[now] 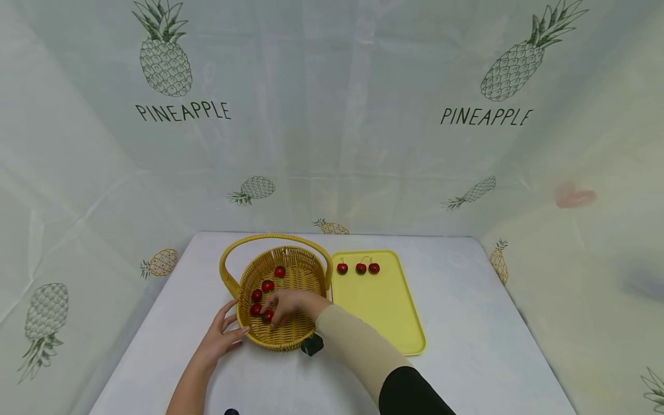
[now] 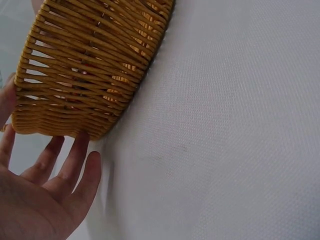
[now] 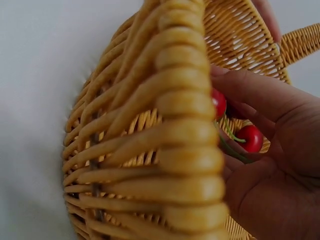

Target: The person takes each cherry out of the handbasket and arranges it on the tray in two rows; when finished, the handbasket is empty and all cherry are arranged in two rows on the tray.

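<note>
A yellow wicker basket point(image 1: 306, 271) with a tall handle stands on the table, with several red cherries point(image 1: 267, 286) lying inside it. My left hand point(image 1: 220, 340) holds the basket's near left side, its thumb at the rim and its spread fingers against the outer wall point(image 2: 75, 95). Reaching in over the near right rim, my right hand point(image 1: 291, 304) has thumb and fingers around a cherry point(image 1: 268, 316). In the right wrist view, that hand's fingertips are partly hidden behind the rim point(image 3: 190, 130), and another cherry point(image 3: 250, 138) with a green stem shows under the palm.
Right of the basket lies a yellow tray point(image 1: 378, 311), with three cherries point(image 1: 361, 268) in a row near its far edge. A white cloth covers the table point(image 1: 467, 323). Behind it hangs a pineapple-print curtain point(image 1: 332, 144). A small black object point(image 1: 231, 411) shows at the bottom edge.
</note>
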Tool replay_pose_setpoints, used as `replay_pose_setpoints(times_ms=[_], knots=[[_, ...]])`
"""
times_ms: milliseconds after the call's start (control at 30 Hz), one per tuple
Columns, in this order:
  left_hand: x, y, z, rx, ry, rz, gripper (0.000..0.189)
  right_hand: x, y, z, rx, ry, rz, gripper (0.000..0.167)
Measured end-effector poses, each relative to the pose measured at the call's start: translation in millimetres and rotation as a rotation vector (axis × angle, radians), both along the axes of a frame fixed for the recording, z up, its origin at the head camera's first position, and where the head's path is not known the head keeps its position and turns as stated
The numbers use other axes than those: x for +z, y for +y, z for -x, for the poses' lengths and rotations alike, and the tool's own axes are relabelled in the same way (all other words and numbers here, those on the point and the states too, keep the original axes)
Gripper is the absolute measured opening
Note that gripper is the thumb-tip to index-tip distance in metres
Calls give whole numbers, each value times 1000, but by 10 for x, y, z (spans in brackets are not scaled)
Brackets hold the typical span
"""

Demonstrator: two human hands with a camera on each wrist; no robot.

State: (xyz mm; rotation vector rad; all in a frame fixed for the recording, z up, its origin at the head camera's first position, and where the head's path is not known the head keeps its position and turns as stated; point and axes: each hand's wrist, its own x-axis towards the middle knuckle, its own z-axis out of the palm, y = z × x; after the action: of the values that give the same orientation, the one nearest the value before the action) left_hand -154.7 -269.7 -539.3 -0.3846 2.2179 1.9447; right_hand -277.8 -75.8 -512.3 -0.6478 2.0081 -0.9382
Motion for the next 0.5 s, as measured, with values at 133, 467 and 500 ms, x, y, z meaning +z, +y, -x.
replay_pose_setpoints(times_ms=[133, 467, 500], knots=[[4, 8, 9, 1, 3, -1, 80, -9, -13, 8, -18, 13, -12, 30], [4, 7, 11, -4, -6, -1, 80, 53, 48, 0, -21, -44, 70, 27], [3, 2, 7, -4, -9, 1, 81, 68, 58, -6, -16, -45, 80, 27]])
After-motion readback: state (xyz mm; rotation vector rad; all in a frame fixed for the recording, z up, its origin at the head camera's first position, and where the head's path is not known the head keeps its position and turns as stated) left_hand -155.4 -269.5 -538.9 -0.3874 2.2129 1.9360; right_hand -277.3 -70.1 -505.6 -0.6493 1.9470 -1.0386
